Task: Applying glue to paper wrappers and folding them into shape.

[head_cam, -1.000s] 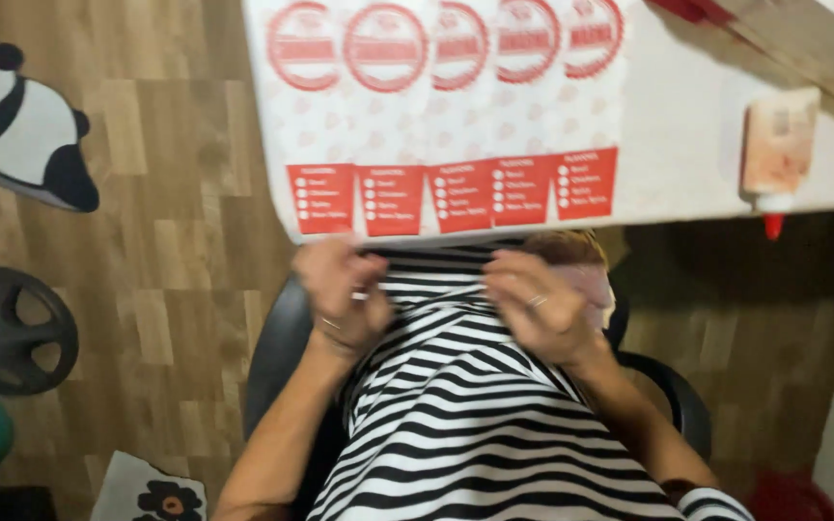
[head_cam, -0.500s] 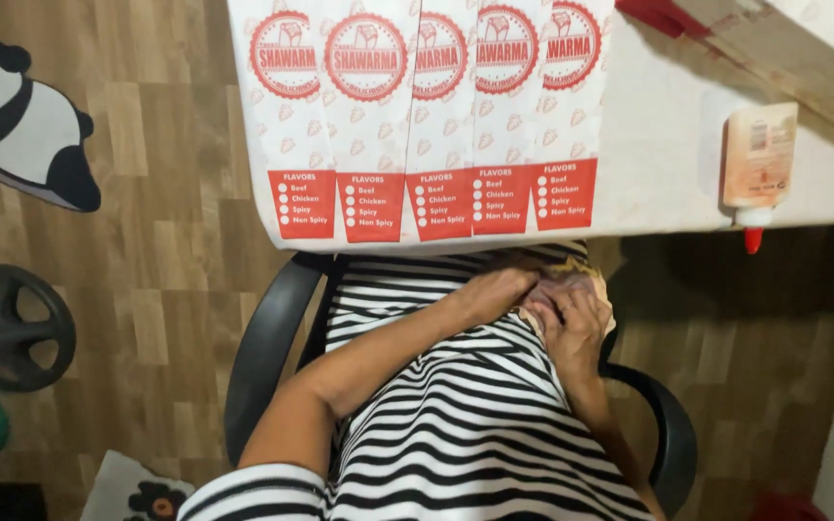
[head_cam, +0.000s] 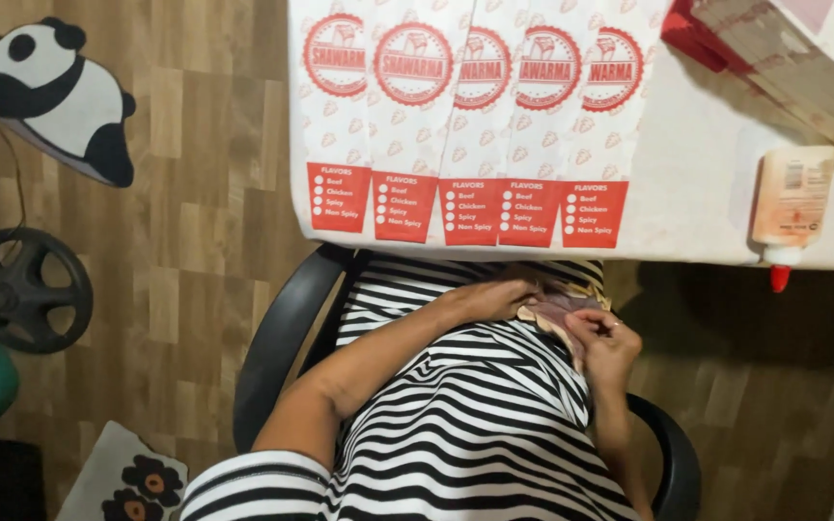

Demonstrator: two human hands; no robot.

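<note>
Wood-plank floor (head_cam: 205, 241) surrounds a black office chair (head_cam: 282, 347). In the lap, over the black-and-white striped garment (head_cam: 475, 425), the left hand (head_cam: 489, 297) and right hand (head_cam: 608, 342) both pinch a small pinkish cloth piece (head_cam: 554, 311). Beyond, 5 white-and-red printed paper bags (head_cam: 465, 125) overlap on the white tabletop (head_cam: 697, 183), beside a peach glue bottle (head_cam: 792, 207).

Paper sleeves (head_cam: 475, 116) at the near edge of the table (head_cam: 697, 164): white with faint pattern, red round emblems, red panels with white dots. Glue bottle (head_cam: 792, 203): pale peach, red tip. Garment (head_cam: 475, 425): black-and-white stripes. Cloth (head_cam: 557, 311) in lap: possibly pink-brown. Chair (head_cam: 277, 338): black. Panda mat (head_cam: 50, 96): black and white.
</note>
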